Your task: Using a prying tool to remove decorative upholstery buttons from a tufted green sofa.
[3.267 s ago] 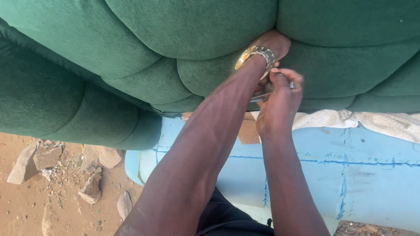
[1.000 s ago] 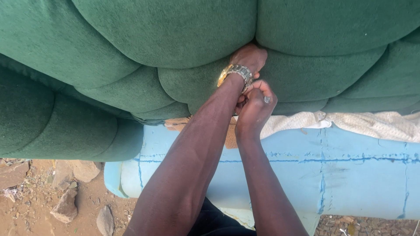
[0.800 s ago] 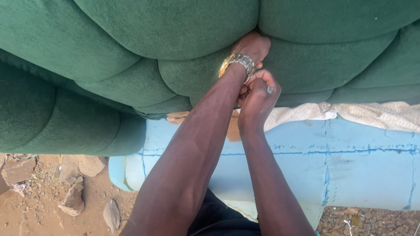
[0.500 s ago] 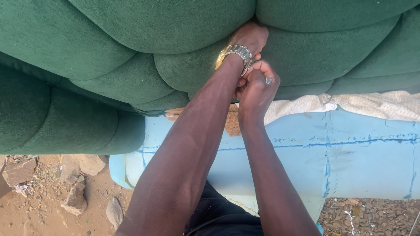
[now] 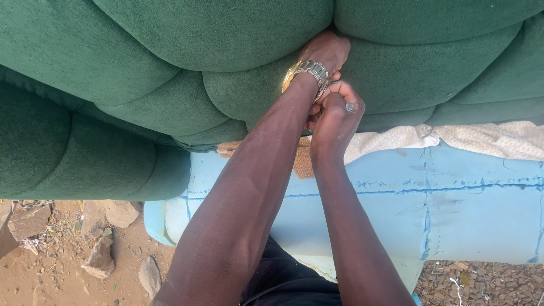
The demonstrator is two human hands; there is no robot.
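- The left hand (image 5: 326, 51) is pressing into the deep seam between the green tufted cushions (image 5: 215, 34) in the upper middle of the frame; its fingers are sinking into the fold, so I cannot tell if they are pinching something there.
- The right hand (image 5: 334, 116) is sitting just below it, touching the left wrist, and is closing into a fist around a small metal tool (image 5: 350, 106), of which only the grey tip is showing.
- The step in hand seems to be the fastening or tucking of the green fabric at this seam, where the cushions are meeting above the blue foam (image 5: 453, 198).
- The next move is probably calling for a firm hold on the fabric while the tool is working inside the fold.
- Counting: two hands, one gold wristwatch (image 5: 306, 71), one tool, one strip of white cloth (image 5: 487, 139) at the right, and several stones (image 5: 102, 258) lying on the ground at lower left.
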